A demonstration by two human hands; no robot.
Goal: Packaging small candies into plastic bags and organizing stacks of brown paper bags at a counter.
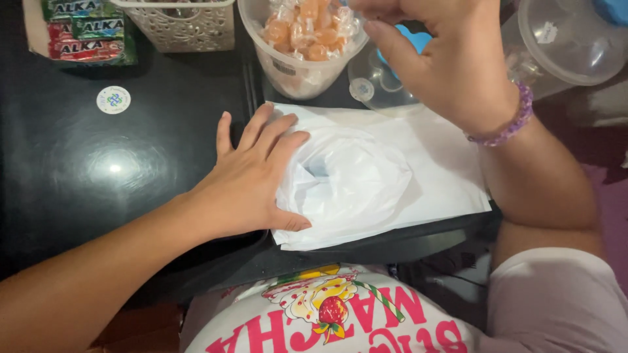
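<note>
A thin white plastic bag (386, 176) lies on the black table (98, 170), its mouth puffed open toward me. My left hand (252, 180) rests flat on the bag's left edge, thumb tucked in the opening, holding it apart. My right hand (438, 52) hovers above the bag's far side, next to a clear plastic tub (288, 68) filled with orange wrapped candies (307, 26). Its fingers are pinched together near the tub's rim; whether they hold a candy is hidden. A purple bead bracelet (513, 124) circles that wrist.
A white lattice basket (183, 29) and green and red candy packs (88, 29) sit at the far left. Clear plastic lids and containers (569, 39) stand at the far right. A small round sticker (113, 100) lies on the table.
</note>
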